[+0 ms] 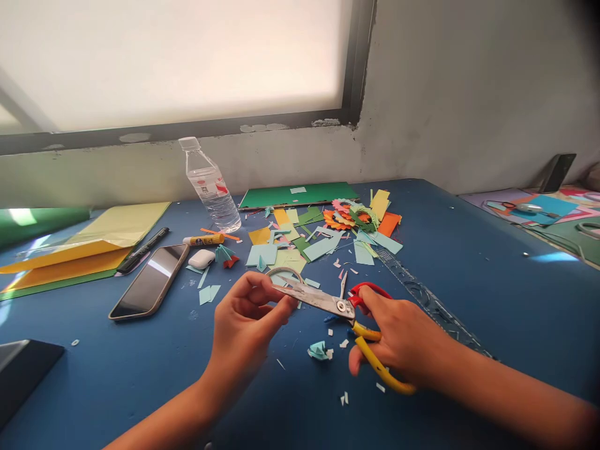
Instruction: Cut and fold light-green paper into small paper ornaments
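A: What is in hand?

B: A pair of scissors (335, 304) with one red and one yellow handle loop, held above the blue worktop (469, 250). The right hand (398, 340) is closed around the handles, fingers through the loops. The blades lie together, pointing left.

A: And the other hand?

B: The left hand (246, 312) is curled shut, its fingertips pinching at the blade tips. Whether a scrap of paper sits between those fingers I cannot tell; the blades cover that spot.

A: What lies right beneath?

B: A crumpled teal paper scrap (319, 350) on the worktop, just below the scissors, with small white and pale snippets scattered around it.

A: Further out?

B: Behind the hands, a heap of paper offcuts (309, 240) in yellow, light green and light blue, and beside it orange and green cut paper shapes (349, 217). A green card sheet (295, 195) lies at the wall. A clear ruler (422, 294) runs diagonally, to the right of the scissors.

A: And to the left?

B: A smartphone (150, 281) lies face up, with a white earbud case (202, 258) just beside it, then a glue stick (204, 240) and a black marker (143, 250). A plastic water bottle (209, 184) stands upright behind them. Yellow and green paper sheets (89, 247) are stacked at the far left.
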{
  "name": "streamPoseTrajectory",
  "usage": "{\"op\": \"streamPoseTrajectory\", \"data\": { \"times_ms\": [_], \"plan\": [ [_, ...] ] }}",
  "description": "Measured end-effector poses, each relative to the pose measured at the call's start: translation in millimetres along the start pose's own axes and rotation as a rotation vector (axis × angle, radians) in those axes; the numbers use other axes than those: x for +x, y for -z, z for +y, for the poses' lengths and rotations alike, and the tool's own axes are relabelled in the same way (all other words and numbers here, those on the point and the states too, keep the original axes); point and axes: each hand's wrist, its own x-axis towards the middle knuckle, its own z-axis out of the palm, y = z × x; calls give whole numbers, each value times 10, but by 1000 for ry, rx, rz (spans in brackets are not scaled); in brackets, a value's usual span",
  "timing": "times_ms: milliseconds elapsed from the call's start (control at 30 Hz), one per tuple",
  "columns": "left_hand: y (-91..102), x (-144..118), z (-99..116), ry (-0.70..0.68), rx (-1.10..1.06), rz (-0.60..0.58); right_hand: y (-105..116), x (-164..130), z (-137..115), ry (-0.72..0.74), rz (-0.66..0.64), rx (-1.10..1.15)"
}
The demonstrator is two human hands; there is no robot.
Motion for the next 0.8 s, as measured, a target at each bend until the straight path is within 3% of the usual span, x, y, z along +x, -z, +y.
{"op": "streamPoseTrajectory", "data": {
  "times_ms": [433,800],
  "plan": [
    [-4,-13,4,-17,93,23,-69,-5,65,114,126,-130],
    [-9,-30,27,-34,166,12,-21,37,139,143,435,-361]
  ]
}}
